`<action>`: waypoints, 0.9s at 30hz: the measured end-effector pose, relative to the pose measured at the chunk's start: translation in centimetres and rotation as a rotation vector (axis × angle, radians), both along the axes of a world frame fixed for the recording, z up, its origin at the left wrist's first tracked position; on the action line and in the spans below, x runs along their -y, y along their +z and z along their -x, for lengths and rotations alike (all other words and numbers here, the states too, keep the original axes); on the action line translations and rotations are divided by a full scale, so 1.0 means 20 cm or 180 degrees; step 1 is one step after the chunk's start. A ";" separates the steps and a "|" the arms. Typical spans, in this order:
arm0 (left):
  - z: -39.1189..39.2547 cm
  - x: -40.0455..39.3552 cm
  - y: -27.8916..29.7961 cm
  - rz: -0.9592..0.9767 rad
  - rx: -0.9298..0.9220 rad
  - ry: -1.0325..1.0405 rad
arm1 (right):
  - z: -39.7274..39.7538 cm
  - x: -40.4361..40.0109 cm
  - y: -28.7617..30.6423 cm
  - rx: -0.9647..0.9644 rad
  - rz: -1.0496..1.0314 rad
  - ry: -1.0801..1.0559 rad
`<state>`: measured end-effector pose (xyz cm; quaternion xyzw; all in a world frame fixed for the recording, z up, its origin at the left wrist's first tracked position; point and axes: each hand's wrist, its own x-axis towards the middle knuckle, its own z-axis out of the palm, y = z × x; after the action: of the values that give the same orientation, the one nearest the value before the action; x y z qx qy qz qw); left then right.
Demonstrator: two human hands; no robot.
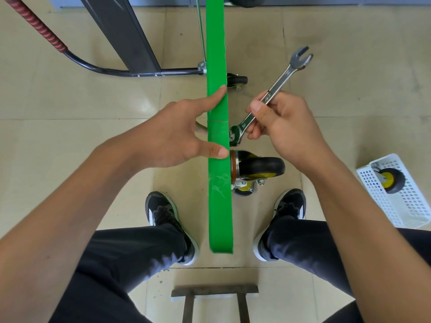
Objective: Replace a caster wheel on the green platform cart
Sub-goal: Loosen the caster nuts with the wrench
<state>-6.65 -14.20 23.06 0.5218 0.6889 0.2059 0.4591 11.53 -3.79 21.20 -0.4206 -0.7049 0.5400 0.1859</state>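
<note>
The platform cart [219, 136] is standing on edge between the person's feet, with the left hand [172, 134] resting on its rim. To its right, the right hand [282, 127] is holding a wrench [270, 94] just above a caster wheel [258, 169]. Farther right, a basket [410, 206] is lying on the floor with a spare wheel [389, 180] in it.

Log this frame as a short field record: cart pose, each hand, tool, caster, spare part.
cart: green platform cart stood on its edge on the floor
left hand: left hand steadies the platform edge, fingers straight
right hand: right hand holds the wrench
tool contact: lower wrench jaw at the fastener above the near caster
far caster: far caster mounted
spare: spare wheel in white basket
</note>
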 end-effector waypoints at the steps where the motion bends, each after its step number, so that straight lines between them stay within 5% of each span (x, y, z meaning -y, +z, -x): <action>1: 0.00 0.00 0.00 0.0006 0.0000 0.0005 | 0.00 0.01 0.00 -0.0019 -0.0014 -0.0016; 27: -0.01 0.01 0.02 -0.0001 0.0086 0.0072 | 0.04 -0.08 0.07 0.0125 0.0059 0.0140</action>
<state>-6.43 -14.31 23.44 0.5113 0.6884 0.2183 0.4659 10.79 -2.22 22.62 -0.4172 -0.7125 0.5421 0.1562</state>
